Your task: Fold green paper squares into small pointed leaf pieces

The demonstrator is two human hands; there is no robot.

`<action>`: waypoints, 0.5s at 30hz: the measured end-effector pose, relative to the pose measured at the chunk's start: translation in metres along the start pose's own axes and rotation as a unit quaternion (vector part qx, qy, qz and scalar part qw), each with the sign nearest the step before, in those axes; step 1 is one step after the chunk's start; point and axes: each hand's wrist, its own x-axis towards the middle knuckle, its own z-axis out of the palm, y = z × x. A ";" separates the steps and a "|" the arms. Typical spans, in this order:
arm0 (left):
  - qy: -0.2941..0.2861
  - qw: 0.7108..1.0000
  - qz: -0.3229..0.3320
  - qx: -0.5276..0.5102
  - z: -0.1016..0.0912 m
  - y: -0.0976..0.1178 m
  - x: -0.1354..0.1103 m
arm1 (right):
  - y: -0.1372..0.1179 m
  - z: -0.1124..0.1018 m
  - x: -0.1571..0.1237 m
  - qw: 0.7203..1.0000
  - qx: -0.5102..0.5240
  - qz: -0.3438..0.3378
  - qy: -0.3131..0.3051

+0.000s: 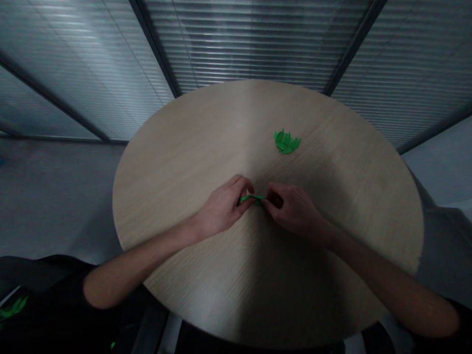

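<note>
Pretty simple setup here: a round, pale wood-grain surface (173, 162) with a person's two bare hands working near the middle of it. The left hand (221, 207) and right hand (293, 211) are both closed up, pinching a thin bright green paper strip (252, 198) between them, one on each end, with the knuckles close together. My read is that gripping it from both sides keeps the strip flat and in line. It seems to sit just above the surface rather than lying on it, but that's hard to judge from this angle.

Farther up, well apart from the hands, a small pile of folded green paper pieces (286, 141) with pointy, leaf-like tips sits on the surface, probably placed there to stay out of the way of the arms. The fingers hide part of the strip, and the shadow around the right hand darkens that end, so I can't tell how it's folded. There's also a green scrap (13, 307) at the bottom-left edge of the view, too cut off to identify. Grey slatted window blinds (239, 39) fill the background.
</note>
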 end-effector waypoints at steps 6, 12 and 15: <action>-0.007 1.000 -0.002 -0.017 -0.003 0.001 0.000 | -0.001 0.000 0.000 1.000 0.005 0.003 -0.001; 0.008 1.000 -0.010 0.025 0.003 0.001 0.001 | -0.002 0.000 0.001 1.000 0.002 -0.001 0.002; 0.010 0.999 -0.022 0.024 0.005 0.001 0.001 | -0.001 -0.001 0.001 1.000 0.004 -0.005 -0.002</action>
